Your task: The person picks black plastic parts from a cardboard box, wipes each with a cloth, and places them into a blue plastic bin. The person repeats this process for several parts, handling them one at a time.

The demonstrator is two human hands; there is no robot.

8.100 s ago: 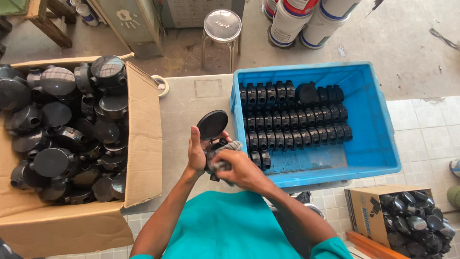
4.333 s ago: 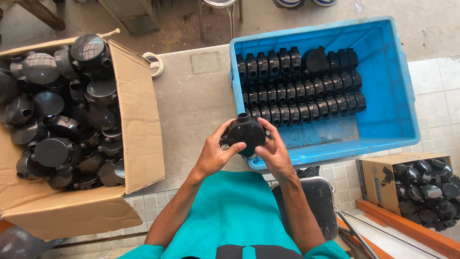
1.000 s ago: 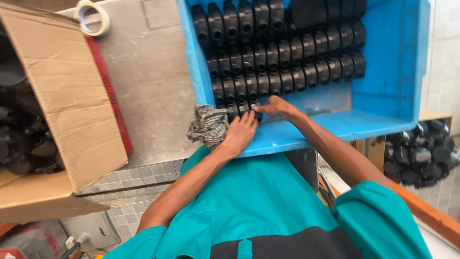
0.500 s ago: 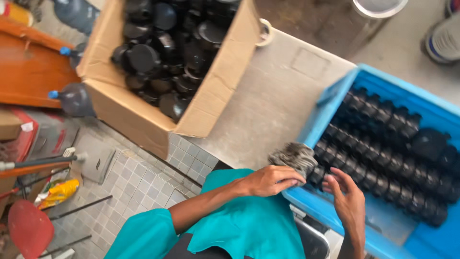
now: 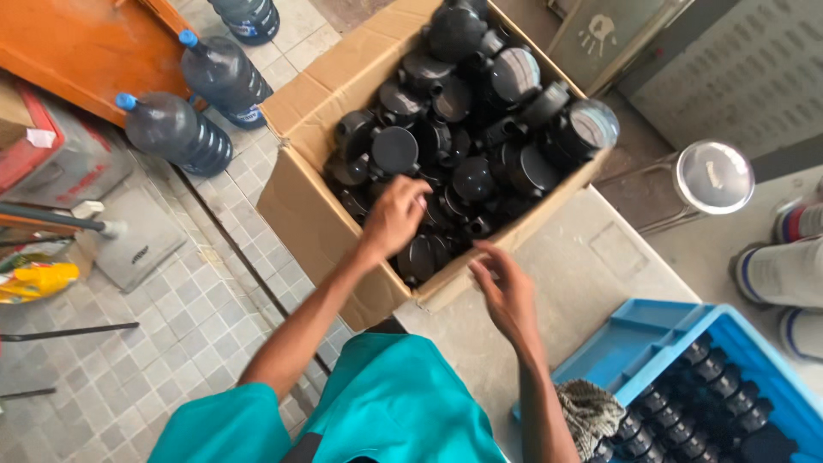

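A cardboard box [image 5: 302,193] full of several black round plastic parts [image 5: 480,111] stands on the grey table. My left hand [image 5: 396,214] reaches into the box, fingers curled over the black parts near its front; whether it grips one is unclear. My right hand [image 5: 506,291] hovers at the box's front right edge with fingers apart and nothing in it. A blue crate [image 5: 651,339] at the lower right holds rows of black parts [image 5: 703,403]. A grey rag [image 5: 587,411] lies at the crate's near corner beside my right forearm.
Large dark water bottles [image 5: 176,129] with blue caps stand on the tiled floor at the left, next to an orange wooden piece [image 5: 81,47]. A metal stool [image 5: 711,180] and white buckets [image 5: 784,266] stand at the right. The grey table top [image 5: 591,257] shows between box and crate.
Both hands have left the rag and the blue crate and gone to the cardboard box. My view has swung left toward the box.
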